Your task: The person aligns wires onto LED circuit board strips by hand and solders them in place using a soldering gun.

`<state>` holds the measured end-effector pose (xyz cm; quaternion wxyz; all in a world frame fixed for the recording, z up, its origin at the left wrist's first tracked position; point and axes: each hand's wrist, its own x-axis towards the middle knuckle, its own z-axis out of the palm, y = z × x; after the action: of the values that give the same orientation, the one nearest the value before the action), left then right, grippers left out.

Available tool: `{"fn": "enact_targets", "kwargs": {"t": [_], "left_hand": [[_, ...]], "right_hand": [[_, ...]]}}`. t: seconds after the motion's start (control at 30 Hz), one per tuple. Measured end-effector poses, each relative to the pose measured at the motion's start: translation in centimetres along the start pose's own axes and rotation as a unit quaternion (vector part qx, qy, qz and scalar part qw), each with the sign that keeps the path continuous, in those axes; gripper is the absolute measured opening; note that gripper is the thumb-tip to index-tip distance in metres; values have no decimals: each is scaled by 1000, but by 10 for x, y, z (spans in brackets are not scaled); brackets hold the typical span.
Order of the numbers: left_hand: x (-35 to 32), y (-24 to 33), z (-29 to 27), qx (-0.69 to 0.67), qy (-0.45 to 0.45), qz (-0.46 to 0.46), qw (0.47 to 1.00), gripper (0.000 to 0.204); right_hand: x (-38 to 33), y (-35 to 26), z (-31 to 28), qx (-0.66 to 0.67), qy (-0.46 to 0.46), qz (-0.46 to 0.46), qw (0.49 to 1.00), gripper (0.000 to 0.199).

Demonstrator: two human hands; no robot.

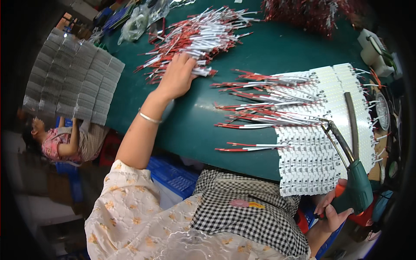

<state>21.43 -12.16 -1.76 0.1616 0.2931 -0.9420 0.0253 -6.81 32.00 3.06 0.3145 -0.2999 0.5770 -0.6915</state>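
My left hand (pixel 178 74) lies at the near edge of a heap of red and white wires (pixel 212 37). Its fingers curl down over some wires, with their tips hidden. In my right hand (pixel 333 212) is a green soldering gun (pixel 359 186) with an orange trigger. The gun's metal tip reaches over a white panel of small circuit boards (pixel 312 164). Several wire pairs (pixel 264 116) lie across the panel's left side, their red ends pointing left over the green table. The gun's tip is close to the right end of one row of wires.
A grey bar (pixel 352 125) lies on the panel. At the far right stands a white container (pixel 375 54); more red wires (pixel 303 13) are heaped at the back. A stack of ribbed grey panels (pixel 71 78) is at the left, with another person (pixel 65 141) beside it.
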Motion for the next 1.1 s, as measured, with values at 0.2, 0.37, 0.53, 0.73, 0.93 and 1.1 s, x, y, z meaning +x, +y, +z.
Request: {"fn": "enact_targets", "kwargs": {"t": [0.2, 0.37, 0.53, 0.73, 0.93, 1.1], "left_hand": [[-3, 6, -3, 27, 162, -18, 986, 32], [14, 7, -22, -288, 312, -208, 881, 19], [15, 48, -42, -485, 382, -140, 774, 41], [-16, 89, -19, -594, 402, -135, 684, 56], [-16, 98, -23, -629, 334, -125, 691, 46], [-17, 107, -22, -588, 337, -87, 730, 57]], "right_hand": [[16, -16, -1, -5, -22, -47, 999, 69], [22, -30, -8, -41, 1, -84, 996, 67], [24, -53, -19, -95, -16, -140, 985, 66], [39, -51, 2, -28, -44, -107, 993, 69], [33, -37, 0, -14, -65, -87, 994, 67], [28, -23, 2, 17, -38, -71, 997, 67]]}}
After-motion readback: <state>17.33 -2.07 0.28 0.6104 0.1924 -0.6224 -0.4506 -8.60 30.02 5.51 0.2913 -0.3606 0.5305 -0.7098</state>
